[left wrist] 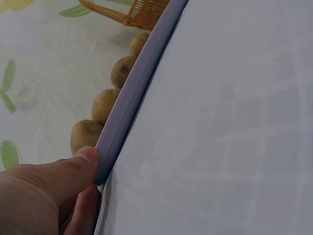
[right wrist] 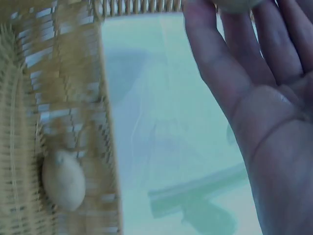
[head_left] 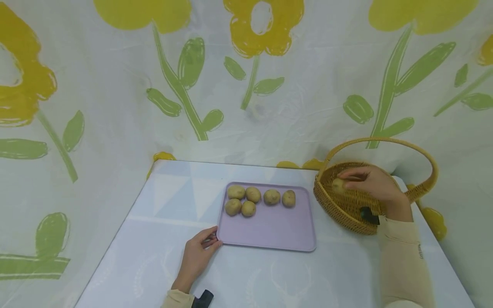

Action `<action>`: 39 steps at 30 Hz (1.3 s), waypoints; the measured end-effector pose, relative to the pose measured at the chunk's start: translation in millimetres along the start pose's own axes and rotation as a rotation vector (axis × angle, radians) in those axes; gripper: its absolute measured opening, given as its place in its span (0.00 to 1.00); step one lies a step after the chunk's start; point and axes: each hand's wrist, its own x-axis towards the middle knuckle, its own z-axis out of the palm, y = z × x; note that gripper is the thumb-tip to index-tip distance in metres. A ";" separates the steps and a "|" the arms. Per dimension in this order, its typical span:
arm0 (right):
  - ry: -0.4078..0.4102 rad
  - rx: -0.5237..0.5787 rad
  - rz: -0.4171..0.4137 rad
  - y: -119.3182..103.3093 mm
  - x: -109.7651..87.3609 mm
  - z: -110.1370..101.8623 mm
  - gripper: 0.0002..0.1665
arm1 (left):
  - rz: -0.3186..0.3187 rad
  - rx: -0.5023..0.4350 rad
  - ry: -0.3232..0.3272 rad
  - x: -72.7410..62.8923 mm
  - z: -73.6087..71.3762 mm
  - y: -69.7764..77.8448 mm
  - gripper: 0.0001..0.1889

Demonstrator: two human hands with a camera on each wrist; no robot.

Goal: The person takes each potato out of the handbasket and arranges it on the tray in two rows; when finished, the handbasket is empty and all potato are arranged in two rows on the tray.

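Over the wicker basket (head_left: pixel 334 209), my right hand (head_left: pixel 369 182) holds a potato (head_left: pixel 339 185) with its fingertips. The right wrist view catches only the lower edge of that potato (right wrist: pixel 237 4), at the top of the frame. Another potato (right wrist: pixel 63 180) lies inside the basket there. My left hand (head_left: pixel 198 254) pinches the near left corner of a lilac tray (head_left: pixel 269 233), its thumb (left wrist: pixel 89 154) against the rim in the left wrist view. Several potatoes (head_left: pixel 253 194) sit on the tray's far half, grouped mostly to the left.
The basket's tall handle (head_left: pixel 385 140) arches up behind and right of my right hand. Both tray and basket stand on a pale patterned tabletop (head_left: pixel 161 239). A flower-printed cloth (head_left: pixel 308 107) hangs behind the table and at its sides.
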 end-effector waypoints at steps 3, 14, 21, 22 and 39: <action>0.012 0.059 -0.007 -9.9 3.2 7.0 0.14 | 0.000 0.002 -0.002 0.1 0.4 -1.0 0.24; -0.045 0.274 -0.178 -33.1 18.9 37.1 0.16 | 0.008 0.007 -0.005 0.7 -0.2 -2.4 0.24; -0.073 0.278 -0.187 -40.3 24.8 60.6 0.16 | 0.008 0.014 -0.008 1.1 0.5 -3.8 0.24; -0.088 0.305 -0.184 -40.8 25.3 63.7 0.16 | 0.006 0.014 -0.009 1.1 0.4 -3.6 0.23; -0.148 0.397 -0.216 -58.7 38.0 101.4 0.15 | -0.017 0.021 -0.015 1.6 -1.5 -2.8 0.24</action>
